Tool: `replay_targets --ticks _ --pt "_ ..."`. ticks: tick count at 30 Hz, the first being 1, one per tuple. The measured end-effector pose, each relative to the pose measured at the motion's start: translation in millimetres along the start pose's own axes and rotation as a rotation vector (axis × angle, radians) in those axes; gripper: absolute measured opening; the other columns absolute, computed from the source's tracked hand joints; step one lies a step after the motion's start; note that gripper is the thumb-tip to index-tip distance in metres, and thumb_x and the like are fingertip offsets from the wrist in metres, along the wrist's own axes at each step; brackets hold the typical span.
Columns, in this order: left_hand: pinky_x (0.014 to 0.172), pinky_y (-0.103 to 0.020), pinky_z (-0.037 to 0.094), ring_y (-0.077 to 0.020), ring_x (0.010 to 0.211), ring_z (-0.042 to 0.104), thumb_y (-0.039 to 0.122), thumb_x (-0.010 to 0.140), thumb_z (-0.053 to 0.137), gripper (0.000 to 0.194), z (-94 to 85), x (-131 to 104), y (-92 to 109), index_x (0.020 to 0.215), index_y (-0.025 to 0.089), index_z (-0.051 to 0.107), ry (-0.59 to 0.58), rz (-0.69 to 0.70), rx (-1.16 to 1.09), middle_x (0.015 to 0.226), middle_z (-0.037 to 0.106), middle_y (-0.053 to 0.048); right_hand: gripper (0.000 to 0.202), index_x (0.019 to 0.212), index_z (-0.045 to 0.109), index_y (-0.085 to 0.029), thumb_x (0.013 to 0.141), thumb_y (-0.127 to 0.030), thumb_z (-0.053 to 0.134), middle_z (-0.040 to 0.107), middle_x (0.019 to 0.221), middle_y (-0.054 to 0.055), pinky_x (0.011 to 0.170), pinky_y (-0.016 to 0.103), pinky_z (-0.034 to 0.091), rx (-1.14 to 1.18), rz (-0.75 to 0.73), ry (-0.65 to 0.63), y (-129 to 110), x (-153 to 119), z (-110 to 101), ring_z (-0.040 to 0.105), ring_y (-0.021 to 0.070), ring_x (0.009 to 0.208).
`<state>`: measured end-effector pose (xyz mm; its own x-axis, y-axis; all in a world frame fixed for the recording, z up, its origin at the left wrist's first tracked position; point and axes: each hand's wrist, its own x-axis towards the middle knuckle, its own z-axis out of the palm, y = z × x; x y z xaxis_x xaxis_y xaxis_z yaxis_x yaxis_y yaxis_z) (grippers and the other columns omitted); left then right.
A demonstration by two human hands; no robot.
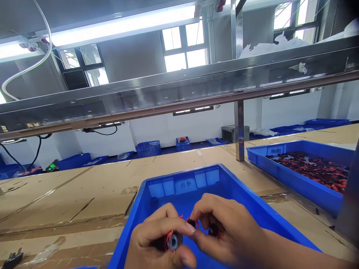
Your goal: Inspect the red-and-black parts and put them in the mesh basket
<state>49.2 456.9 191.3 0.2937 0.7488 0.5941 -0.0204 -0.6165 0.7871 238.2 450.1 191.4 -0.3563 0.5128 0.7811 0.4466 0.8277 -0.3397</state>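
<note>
Over a blue tray [224, 172], both hands are close together, their fingertips nearly touching. My left hand [164, 239] is curled around a small cylindrical part [172, 242] with a grey ring-shaped end and red wires. Between thumb and forefinger, my right hand [221, 228] pinches a small black part [191, 223] with red wire. Another dark piece [213, 229] is tucked under the curled fingers of that hand. The fingers hide much of these parts.
Another blue tray [280, 172] with many red and black pieces lies right, behind a metal post [239, 130]. A metal shelf beam [168, 89] crosses above the cardboard-covered table [92, 201]. A black plug [13, 258] lies at lower left.
</note>
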Motion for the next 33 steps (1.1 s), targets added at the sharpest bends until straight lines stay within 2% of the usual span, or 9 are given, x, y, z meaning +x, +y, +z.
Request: replay_targets --ticks 4,12,16,19,23,26,28,31,33 --pt "0.047 -0.021 0.036 -0.0075 0.047 0.042 0.053 0.068 0.079 0.025 -2.7 -0.8 -8.3 0.080 0.031 0.079 0.058 0.011 -0.067 0.056 0.049 0.002 0.011 0.087 0.060 -0.021 0.082 -0.026 0.069 0.058 0.064 -0.006 0.050 0.021 0.035 -0.085 -0.036 -0.044 2.1 0.0 -0.9 0.052 0.0069 0.050" --pt "0.034 -0.016 0.027 -0.0032 0.034 0.037 0.066 0.066 0.074 0.052 -1.3 1.3 -16.7 0.089 0.020 0.073 0.124 -0.353 -0.283 0.051 0.045 0.006 0.014 0.088 0.061 -0.020 0.083 -0.030 0.070 0.059 0.066 -0.004 0.052 0.020 0.036 0.054 -0.022 -0.032 -0.9 -0.7 -0.4 0.053 0.0075 0.053" --pt "0.034 -0.016 0.030 -0.0046 0.037 0.039 0.071 0.069 0.067 0.064 1.2 2.3 -13.2 0.102 0.017 0.072 0.053 -0.444 -0.305 0.057 0.047 0.004 0.025 0.089 0.056 -0.021 0.080 -0.037 0.073 0.050 0.061 -0.007 0.042 0.018 0.033 0.639 0.463 -0.011 2.2 7.3 1.0 0.040 0.0064 0.045" --pt "0.033 -0.017 0.030 -0.0044 0.039 0.039 0.073 0.071 0.064 0.067 1.3 2.9 -12.1 0.111 0.018 0.070 -0.002 -0.472 -0.338 0.063 0.048 0.003 0.034 0.075 0.050 -0.020 0.088 -0.050 0.058 0.037 0.048 -0.010 0.029 0.017 0.017 1.192 0.891 -0.045 14.4 15.2 -2.1 0.019 0.0040 0.033" --pt "0.036 -0.016 0.029 -0.0044 0.042 0.039 0.075 0.070 0.061 0.072 2.2 2.7 -10.8 0.112 0.018 0.071 -0.046 -0.530 -0.323 0.065 0.048 0.002 0.035 0.089 0.060 -0.020 0.092 -0.052 0.046 0.056 0.070 -0.002 0.027 0.017 0.013 1.410 1.058 -0.105 27.8 17.8 -8.8 0.028 0.0041 0.036" --pt "0.039 -0.017 0.027 -0.0045 0.044 0.036 0.075 0.068 0.063 0.070 2.6 1.2 -10.9 0.109 0.019 0.073 -0.135 -0.495 -0.275 0.062 0.045 0.003 0.032 0.100 0.064 -0.022 0.090 -0.050 0.053 0.050 0.069 -0.004 0.030 0.016 0.015 1.127 0.902 -0.133 22.9 13.7 -10.2 0.027 0.0034 0.039" --pt "0.042 -0.019 0.027 -0.0059 0.045 0.035 0.074 0.069 0.063 0.065 1.9 0.9 -10.5 0.105 0.021 0.075 -0.182 -0.400 -0.239 0.059 0.043 0.003 0.026 0.105 0.067 -0.023 0.086 -0.042 0.064 0.043 0.062 -0.007 0.037 0.017 0.027 0.737 0.615 -0.118 14.5 9.5 -9.7 0.032 0.0048 0.043" --pt "0.052 -0.024 0.033 -0.0114 0.056 0.042 0.067 0.076 0.062 0.051 -0.1 2.4 -7.6 0.092 0.020 0.077 -0.277 -0.170 -0.085 0.062 0.048 -0.001 0.045 0.120 0.064 -0.024 0.077 -0.029 0.075 0.061 0.070 -0.004 0.053 0.022 0.040 0.182 0.059 -0.065 3.4 3.7 -8.8 0.053 0.0097 0.057" --pt "0.058 -0.025 0.034 -0.0129 0.061 0.041 0.064 0.083 0.055 0.050 -1.3 3.7 -5.7 0.079 0.017 0.072 -0.350 -0.021 0.037 0.065 0.048 -0.002 0.049 0.123 0.063 -0.021 0.076 -0.027 0.076 0.068 0.075 -0.001 0.051 0.024 0.040 -0.006 -0.179 -0.012 -0.2 1.9 -8.1 0.059 0.0114 0.059"
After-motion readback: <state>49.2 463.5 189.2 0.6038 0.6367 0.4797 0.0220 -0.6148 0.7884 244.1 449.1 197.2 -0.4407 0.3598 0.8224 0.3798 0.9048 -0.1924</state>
